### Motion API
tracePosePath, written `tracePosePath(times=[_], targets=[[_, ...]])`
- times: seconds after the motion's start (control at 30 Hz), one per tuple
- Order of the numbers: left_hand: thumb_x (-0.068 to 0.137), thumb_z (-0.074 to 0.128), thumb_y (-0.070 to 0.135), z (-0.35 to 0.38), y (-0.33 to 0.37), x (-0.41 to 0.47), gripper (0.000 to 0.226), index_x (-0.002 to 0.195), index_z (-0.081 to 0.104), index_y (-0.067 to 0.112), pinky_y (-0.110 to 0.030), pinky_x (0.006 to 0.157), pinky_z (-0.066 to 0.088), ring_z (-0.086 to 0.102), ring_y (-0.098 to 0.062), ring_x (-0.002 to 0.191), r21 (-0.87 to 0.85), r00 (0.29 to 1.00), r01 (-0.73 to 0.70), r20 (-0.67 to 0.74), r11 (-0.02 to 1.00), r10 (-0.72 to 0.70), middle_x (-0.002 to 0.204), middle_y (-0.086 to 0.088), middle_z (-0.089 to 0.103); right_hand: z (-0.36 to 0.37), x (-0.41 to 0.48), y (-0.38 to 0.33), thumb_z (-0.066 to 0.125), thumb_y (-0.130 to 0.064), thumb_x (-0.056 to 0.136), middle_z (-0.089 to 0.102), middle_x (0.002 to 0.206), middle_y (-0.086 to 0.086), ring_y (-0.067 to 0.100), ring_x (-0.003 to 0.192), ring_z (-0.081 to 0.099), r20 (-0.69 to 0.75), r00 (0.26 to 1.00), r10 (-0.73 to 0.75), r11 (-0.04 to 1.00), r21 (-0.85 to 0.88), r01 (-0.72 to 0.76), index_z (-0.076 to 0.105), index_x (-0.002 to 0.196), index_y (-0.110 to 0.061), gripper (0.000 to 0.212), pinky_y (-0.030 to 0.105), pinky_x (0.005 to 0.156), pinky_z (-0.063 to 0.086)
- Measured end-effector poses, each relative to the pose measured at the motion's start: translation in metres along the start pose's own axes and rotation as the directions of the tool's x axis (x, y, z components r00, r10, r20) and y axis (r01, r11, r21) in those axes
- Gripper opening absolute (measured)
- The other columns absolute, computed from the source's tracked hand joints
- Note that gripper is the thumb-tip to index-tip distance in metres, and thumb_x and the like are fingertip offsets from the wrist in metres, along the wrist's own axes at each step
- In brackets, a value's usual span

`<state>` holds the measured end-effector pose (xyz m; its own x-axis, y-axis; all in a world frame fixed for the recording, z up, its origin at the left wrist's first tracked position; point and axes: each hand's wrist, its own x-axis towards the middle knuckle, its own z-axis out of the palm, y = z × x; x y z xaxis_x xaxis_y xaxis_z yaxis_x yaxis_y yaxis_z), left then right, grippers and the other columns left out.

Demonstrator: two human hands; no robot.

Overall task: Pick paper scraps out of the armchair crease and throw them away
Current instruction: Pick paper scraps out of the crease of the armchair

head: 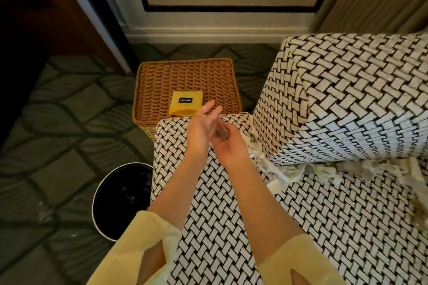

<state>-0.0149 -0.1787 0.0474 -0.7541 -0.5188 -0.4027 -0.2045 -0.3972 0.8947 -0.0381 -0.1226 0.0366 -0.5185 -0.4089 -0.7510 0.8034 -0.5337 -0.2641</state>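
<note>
While both hands hover together over the padded arm of the armchair [347,99], I judge we are between picks: something is being passed or gathered before it goes to the bin. The left hand [201,127] is open, its fingers [209,107] straight and close together, palm turned toward the other hand. The right hand [229,146] lies against that palm with its fingers curled round a small grey thing [221,132]. That thing is too blurred for me to say whether it is a wad of paper or a tool for picking.

Most of the paper scraps [281,172] lie in the crease, where the seat meets the arm and the backrest. They form a pale, crumpled line running from just beside the right wrist off toward the right edge of the view. So I would call the task early or midway, with plenty left to pull out.

The black bin [93,203] stands on the carpet to the left of the armchair, below and near the left forearm. It looks dark inside, and I cannot tell how much it holds. A wicker basket [185,76] with a yellow box [186,103] on it sits beyond the arm, near the wall.

If the grey thing is a scrap, the next move calls for carrying it left over the bin and letting go. Otherwise the right hand needs to go down into the crease beside it and pinch the nearest scrap. The scraps look light and loose, so a firm pinch matters.
</note>
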Motion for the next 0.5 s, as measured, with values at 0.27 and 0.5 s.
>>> tracePosePath(times=[0.27,0.5], targets=[[0.094,0.037,-0.002,-0.023,0.004,0.063,0.035,0.072,0.059,0.015,-0.026,0.082,0.051,0.061,-0.014,0.080,0.087,0.944,0.013,-0.330,0.996,0.017,0.081,-0.002,0.063,0.014,0.036,-0.008,0.039,-0.015,0.096,0.037,0.044,-0.005,0.005,0.034,0.032,-0.070,0.997,-0.037,0.978,-0.206,0.022,0.051,0.069,-0.012,0.029,0.014,0.033,0.023],[0.088,0.046,-0.004,-0.061,-0.005,0.116,0.030,0.091,0.069,0.014,-0.036,0.076,0.052,0.061,-0.028,0.085,0.637,0.955,0.203,-0.298,0.744,-0.006,0.105,-0.010,0.066,0.012,0.053,-0.005,0.039,-0.022,0.095,0.034,0.034,-0.007,0.005,0.024,0.022,-0.147,0.989,0.021,0.930,-0.360,-0.073,0.052,0.069,-0.014,0.031,0.011,0.030,0.014]])
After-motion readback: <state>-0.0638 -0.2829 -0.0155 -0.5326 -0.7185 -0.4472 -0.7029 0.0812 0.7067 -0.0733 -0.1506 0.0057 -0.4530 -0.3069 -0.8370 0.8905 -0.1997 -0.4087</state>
